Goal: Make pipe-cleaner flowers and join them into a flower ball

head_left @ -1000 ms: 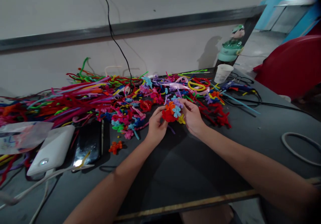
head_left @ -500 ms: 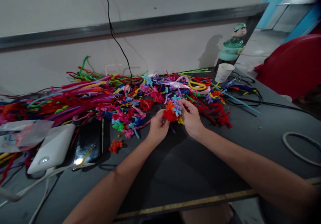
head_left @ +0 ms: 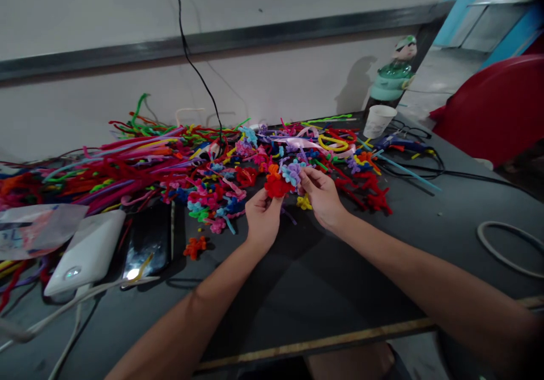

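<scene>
Between my two hands, just above the dark table (head_left: pixel 323 289), are fuzzy pipe-cleaner flowers. My left hand (head_left: pixel 263 215) is closed on the red pipe-cleaner flower (head_left: pixel 277 185), with an orange one (head_left: pixel 272 170) right behind it. My right hand (head_left: pixel 323 195) pinches the light blue and purple pipe-cleaner flowers (head_left: pixel 292 173) that touch the red one. Whether all these are joined cannot be made out. A yellow flower (head_left: pixel 304 202) shows below, between the hands. An orange pipe-cleaner flower (head_left: pixel 195 247) lies alone left of my left forearm.
A heap of coloured pipe cleaners (head_left: pixel 140 161) runs along the wall. At left lie a white power bank (head_left: pixel 87 249), a dark phone (head_left: pixel 148 238) and a plastic bag (head_left: pixel 38 229). At right stand a paper cup (head_left: pixel 379 122) and a green bottle (head_left: pixel 391 82), near a glue gun (head_left: pixel 397 144) and cables.
My left hand has shifted slightly left with the red and orange flowers, and the cluster has turned a little. The yellow flower now shows more fully below. The view has moved slightly.
</scene>
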Available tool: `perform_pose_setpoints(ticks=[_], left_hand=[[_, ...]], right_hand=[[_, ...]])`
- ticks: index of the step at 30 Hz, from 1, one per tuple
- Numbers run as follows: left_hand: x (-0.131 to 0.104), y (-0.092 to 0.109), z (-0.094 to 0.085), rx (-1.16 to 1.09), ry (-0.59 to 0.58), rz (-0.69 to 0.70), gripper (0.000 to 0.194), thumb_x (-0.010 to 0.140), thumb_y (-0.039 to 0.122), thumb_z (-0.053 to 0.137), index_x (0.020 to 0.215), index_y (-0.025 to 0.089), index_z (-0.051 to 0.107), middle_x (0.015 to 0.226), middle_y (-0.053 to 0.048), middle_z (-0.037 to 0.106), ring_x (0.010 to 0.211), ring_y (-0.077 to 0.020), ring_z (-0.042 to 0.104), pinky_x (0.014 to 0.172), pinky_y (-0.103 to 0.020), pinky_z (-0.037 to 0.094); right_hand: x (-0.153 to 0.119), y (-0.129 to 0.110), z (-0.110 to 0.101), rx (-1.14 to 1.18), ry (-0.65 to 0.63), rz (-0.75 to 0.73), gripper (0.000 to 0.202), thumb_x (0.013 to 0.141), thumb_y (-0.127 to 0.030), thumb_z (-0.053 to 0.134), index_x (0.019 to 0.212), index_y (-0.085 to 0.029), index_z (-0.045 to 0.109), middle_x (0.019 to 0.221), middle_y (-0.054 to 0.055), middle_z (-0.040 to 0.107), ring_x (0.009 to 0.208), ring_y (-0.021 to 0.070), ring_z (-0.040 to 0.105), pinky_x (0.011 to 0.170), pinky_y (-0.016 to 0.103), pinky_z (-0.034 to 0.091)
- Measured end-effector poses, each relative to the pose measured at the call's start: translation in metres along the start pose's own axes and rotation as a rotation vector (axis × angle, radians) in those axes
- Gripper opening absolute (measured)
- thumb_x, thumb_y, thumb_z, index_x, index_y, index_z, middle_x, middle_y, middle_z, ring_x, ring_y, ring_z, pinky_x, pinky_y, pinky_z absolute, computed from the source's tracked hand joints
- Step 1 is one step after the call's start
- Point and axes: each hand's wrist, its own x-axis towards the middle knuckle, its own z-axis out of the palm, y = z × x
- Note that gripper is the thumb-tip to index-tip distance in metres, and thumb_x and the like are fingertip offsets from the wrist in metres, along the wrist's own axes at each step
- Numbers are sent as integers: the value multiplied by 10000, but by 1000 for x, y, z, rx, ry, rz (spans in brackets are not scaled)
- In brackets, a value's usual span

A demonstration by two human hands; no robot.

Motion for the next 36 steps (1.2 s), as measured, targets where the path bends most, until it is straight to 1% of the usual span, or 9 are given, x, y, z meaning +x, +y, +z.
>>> perform_pose_setpoints(ticks=[4, 9, 11, 13, 18, 23, 26, 29, 36], left_hand=[[7, -7, -1, -12, -81, -19, 290, 748, 421, 632, 880, 165, 656, 813, -28, 682, 744, -141, 607, 721, -257, 484], [17, -22, -5, 32, -334, -21, 257, 773, 380, 601, 897, 161, 655, 822, -38, 685, 769, -155, 612, 761, -281, 485], [19, -24, -4, 54, -351, -7, 243, 787, 342, 582, 934, 160, 649, 855, -51, 689, 827, -170, 617, 804, -302, 481], [20, -23, -4, 71, -353, -11, 235, 797, 311, 562, 958, 161, 644, 886, -59, 692, 854, -179, 620, 829, -321, 478], [21, -20, -3, 151, -498, -43, 160, 757, 277, 593, 837, 157, 662, 807, -50, 697, 780, -188, 632, 796, -330, 490], [21, -24, -6, 174, -379, -49, 194, 779, 315, 568, 827, 148, 656, 757, -41, 682, 719, -170, 619, 732, -296, 489], [21, -24, -9, 259, -299, -24, 183, 782, 304, 570, 843, 148, 644, 759, -34, 672, 706, -161, 602, 690, -273, 472], [21, -20, -10, 318, -276, 21, 160, 783, 248, 566, 900, 152, 620, 810, -32, 661, 740, -150, 597, 703, -256, 462], [19, -13, -13, 470, -265, 170, 151, 805, 222, 548, 924, 167, 622, 885, -49, 653, 827, -160, 595, 777, -282, 461]], right_hand=[[2, 1, -3, -78, 23, -30, 280, 732, -459, 642, 767, -182, 644, 553, -44, 469, 499, 76, 399, 473, 222, 340], [15, 9, -14, -156, 99, 49, 274, 735, -453, 625, 741, -178, 627, 516, -51, 445, 444, 74, 372, 428, 221, 306], [18, 10, -18, -166, 63, 75, 286, 735, -458, 623, 756, -173, 634, 527, -46, 468, 444, 74, 384, 435, 221, 320], [18, 9, -18, -181, 11, 40, 298, 740, -466, 616, 775, -172, 645, 573, -31, 518, 479, 79, 421, 463, 221, 350], [12, 2, -14, -230, -95, -60, 272, 759, -442, 611, 791, -178, 670, 692, -2, 620, 657, 122, 547, 628, 255, 442], [15, 5, -17, -268, -195, -109, 287, 778, -453, 595, 808, -178, 672, 735, 9, 639, 714, 140, 568, 685, 273, 447], [17, 8, -19, -293, -221, -107, 298, 792, -458, 577, 829, -176, 667, 737, 8, 625, 699, 133, 551, 661, 261, 430], [16, 7, -19, -274, -229, -85, 300, 787, -459, 582, 825, -173, 663, 728, 2, 602, 667, 117, 518, 625, 245, 403], [15, 5, -15, -84, -168, 178, 346, 704, -520, 642, 782, -183, 648, 581, -39, 511, 492, 85, 410, 482, 231, 343]])
